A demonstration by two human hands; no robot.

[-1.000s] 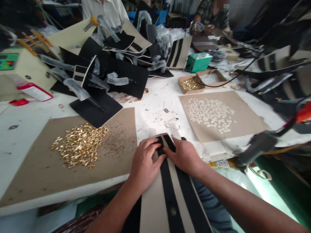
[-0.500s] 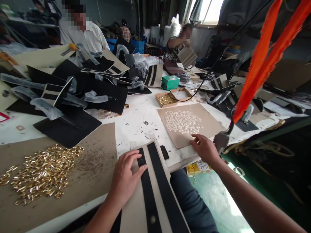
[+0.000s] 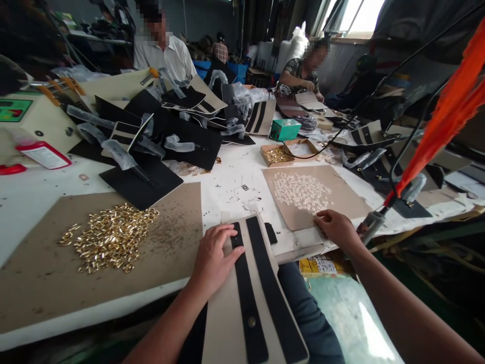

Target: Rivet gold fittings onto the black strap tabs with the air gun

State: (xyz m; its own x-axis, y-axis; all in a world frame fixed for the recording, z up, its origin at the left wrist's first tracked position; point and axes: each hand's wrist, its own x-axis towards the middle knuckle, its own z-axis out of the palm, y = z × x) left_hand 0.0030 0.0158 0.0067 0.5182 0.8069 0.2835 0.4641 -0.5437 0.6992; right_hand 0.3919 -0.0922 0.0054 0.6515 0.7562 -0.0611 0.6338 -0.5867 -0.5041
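A beige bag panel with two black straps lies tilted from the table edge towards my lap. My left hand grips its upper part, thumb and fingertips on the left strap around small dark holes. Lower on that strap sits a round brass-coloured stud. My right hand is at the front edge of a brown board, fingers curled and fingertips together beside many small clear plastic rings. Whatever is between those fingertips is too small to make out.
Gold metal fittings are heaped on a brown sheet at left. Black bag pieces pile up behind. A tool with orange cloth hangs close to my right forearm. Co-workers sit beyond a green box.
The view has swung left, so everything sits farther right. My right hand's fingers have drawn closer together at the board's edge; my left hand stays on the panel. A co-worker's panel is lower.
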